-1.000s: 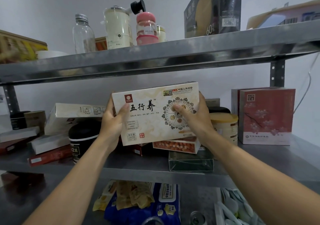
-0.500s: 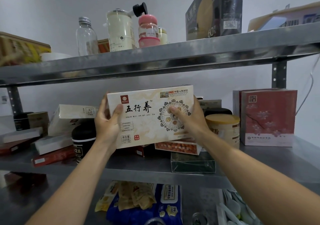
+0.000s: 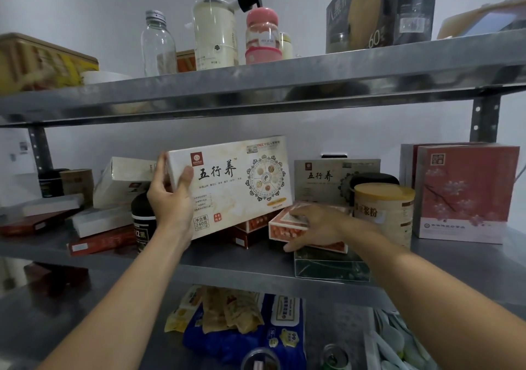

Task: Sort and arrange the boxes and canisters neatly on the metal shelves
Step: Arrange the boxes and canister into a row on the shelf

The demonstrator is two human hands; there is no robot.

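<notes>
Hands split: right hand (image 3: 316, 227) has left the cream box (image 3: 242, 182) and now pinches the small orange box (image 3: 287, 227) (fingers on top, thumb on near face), probably clearing a spot. Left hand (image 3: 170, 201) alone keeps its grip round the cream box's left end, tilted above the middle shelf (image 3: 227, 264). Box is flat, marbled, with black lettering.

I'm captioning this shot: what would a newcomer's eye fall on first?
The big cream box, held up by the left hand at the centre of the middle shelf. Just right of it, the right hand grips a small orange box. A pink blossom box stands at far right.
</notes>
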